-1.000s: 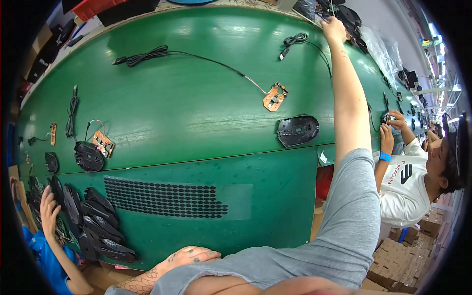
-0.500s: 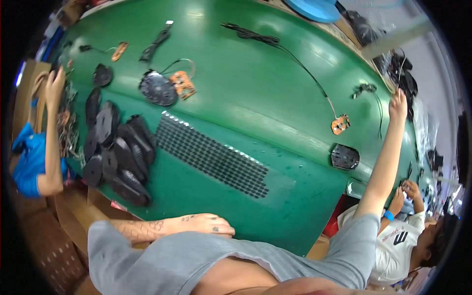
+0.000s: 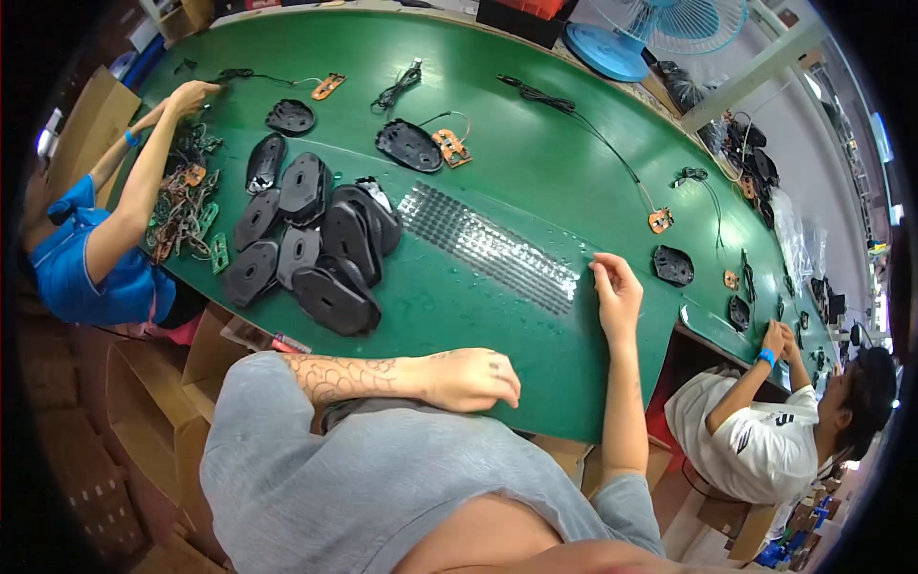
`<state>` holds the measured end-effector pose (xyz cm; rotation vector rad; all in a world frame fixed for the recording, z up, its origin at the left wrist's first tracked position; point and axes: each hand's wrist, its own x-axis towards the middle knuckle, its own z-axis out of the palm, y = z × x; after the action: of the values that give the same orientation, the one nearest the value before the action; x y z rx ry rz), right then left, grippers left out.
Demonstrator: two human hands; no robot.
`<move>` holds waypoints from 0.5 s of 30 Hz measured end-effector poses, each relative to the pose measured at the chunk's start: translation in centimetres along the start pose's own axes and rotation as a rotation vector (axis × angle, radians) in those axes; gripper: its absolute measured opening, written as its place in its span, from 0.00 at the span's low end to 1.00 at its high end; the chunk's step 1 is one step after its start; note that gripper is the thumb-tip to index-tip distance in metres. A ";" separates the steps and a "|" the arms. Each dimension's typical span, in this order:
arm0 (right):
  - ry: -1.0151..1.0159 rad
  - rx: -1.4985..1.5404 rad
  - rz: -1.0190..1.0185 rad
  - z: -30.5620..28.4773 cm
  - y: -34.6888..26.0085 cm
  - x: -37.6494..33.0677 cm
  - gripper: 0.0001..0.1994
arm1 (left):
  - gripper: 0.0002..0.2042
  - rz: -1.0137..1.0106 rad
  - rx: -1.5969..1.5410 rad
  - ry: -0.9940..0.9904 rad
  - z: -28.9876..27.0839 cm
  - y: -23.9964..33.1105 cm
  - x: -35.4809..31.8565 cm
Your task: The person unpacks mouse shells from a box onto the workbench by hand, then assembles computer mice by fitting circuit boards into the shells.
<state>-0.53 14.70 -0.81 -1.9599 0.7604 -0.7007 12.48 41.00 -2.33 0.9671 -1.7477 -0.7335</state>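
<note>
My left hand (image 3: 473, 379) rests at the near table edge, palm down. Its fingers are bent together, and nothing shows in them. My right hand (image 3: 620, 292) hovers by the right end of a clear sheet of small round pads (image 3: 492, 251). Thumb and forefinger are drawn close; whether anything small is between them I cannot make out. Left of the sheet lies a heap of black mouse shells (image 3: 330, 297). Beyond the sheet are an open mouse shell (image 3: 409, 145) and an orange circuit board (image 3: 451, 147). Another shell (image 3: 673, 266) lies to the right of my right hand.
Coiled cables (image 3: 545, 96) and a board (image 3: 661, 220) lie farther back. A blue fan (image 3: 607, 50) stands at the far edge. At left, a person in blue (image 3: 105, 249) reaches over tangled wired boards (image 3: 186, 206); at right, a person in white (image 3: 755, 430) works. Cardboard boxes (image 3: 143, 383) stand below.
My right hand has come back from the far right edge to the sheet's right end. My left hand has shifted right, and the view has turned. The person in blue now reaches towards a cable.
</note>
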 end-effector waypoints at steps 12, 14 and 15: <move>0.239 0.026 -0.051 2.7 -0.2 -3.7 0.09 | 0.08 0.417 -0.990 0.527 -3.6 17.9 5.0; 0.266 0.034 -0.037 2.5 0.1 -3.6 0.09 | 0.08 0.465 -1.036 0.525 -3.2 18.5 5.0; 0.306 0.024 -0.034 2.6 0.5 -3.5 0.09 | 0.08 0.488 -1.060 0.515 -3.0 18.7 5.0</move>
<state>-1.09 18.48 -2.99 -1.8698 0.8968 -1.0412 9.06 45.95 16.30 -0.0253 -0.8523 -0.8309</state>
